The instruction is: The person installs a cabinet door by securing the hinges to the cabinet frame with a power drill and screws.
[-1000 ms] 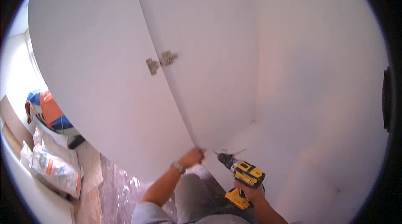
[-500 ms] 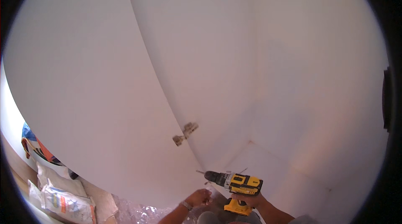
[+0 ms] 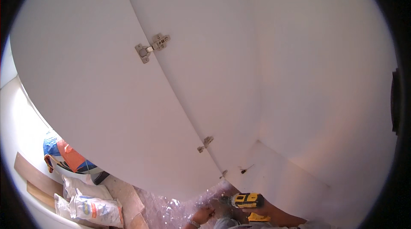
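Two hands low at six o'clock; right hand [image 3: 266, 209] grips yellow drill [image 3: 244, 200]; left hand [image 3: 204, 214] loosely curled, holding something too small to tell.

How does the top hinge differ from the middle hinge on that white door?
The top hinge looks larger and its plates and screws show plainly; the middle hinge looks small and blurred. The top hinge sits high on the door, the middle hinge nearer the drill. Both are grey metal and span the door's edge.

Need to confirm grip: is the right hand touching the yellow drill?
Touching. The head view shows the right hand wrapped around the handle of the yellow drill.
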Available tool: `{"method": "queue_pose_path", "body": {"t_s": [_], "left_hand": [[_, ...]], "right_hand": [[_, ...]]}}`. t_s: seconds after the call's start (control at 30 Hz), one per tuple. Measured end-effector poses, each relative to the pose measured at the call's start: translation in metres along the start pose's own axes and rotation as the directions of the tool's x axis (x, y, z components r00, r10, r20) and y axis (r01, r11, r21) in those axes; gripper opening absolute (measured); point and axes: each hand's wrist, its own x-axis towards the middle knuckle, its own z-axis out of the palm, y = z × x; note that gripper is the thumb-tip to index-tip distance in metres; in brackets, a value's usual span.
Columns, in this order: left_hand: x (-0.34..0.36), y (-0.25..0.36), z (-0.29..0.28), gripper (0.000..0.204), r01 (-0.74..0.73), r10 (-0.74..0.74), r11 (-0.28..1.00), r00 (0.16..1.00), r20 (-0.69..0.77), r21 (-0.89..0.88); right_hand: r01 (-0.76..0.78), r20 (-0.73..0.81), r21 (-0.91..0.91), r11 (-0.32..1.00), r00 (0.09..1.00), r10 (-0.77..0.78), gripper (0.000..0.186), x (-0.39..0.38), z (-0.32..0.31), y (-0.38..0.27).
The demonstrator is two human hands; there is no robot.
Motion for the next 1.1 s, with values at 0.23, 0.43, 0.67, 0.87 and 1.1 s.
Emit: {"method": "queue_pose_path", "body": {"t_s": [0.23, 0.43, 0.67, 0.87, 1.1], "left_hand": [[-0.115, 0.092, 0.021, 0.012, -0.171, 0.175, 0.579, 0.981, -0.083, -0.797], [-0.194, 0.112, 0.040, 0.013, -0.240, 0.143, 0.504, 0.971, -0.194, -0.830], [-0.192, 0.118, -0.002, 0.014, -0.254, 0.239, 0.596, 0.962, -0.133, -0.762], [-0.213, 0.129, -0.047, 0.014, -0.340, 0.341, 0.599, 0.928, -0.152, -0.725], [-0.247, 0.091, -0.076, 0.016, -0.305, 0.231, 0.700, 0.952, -0.200, -0.646]], "right_hand": [[-0.149, 0.094, 0.001, 0.989, 0.984, 0.148, 0.042, -0.052, 0.029, -0.100], [0.019, 0.123, 0.067, 0.998, 0.992, -0.028, 0.040, -0.089, 0.055, -0.137], [-0.071, 0.091, 0.070, 0.995, 0.994, 0.065, 0.043, -0.074, 0.073, -0.163], [0.062, 0.115, -0.054, 0.997, 0.992, -0.056, 0.042, -0.053, 0.109, -0.195], [-0.044, 0.207, -0.190, 0.981, 0.975, 0.084, 0.055, -0.027, 0.138, -0.150]]}}
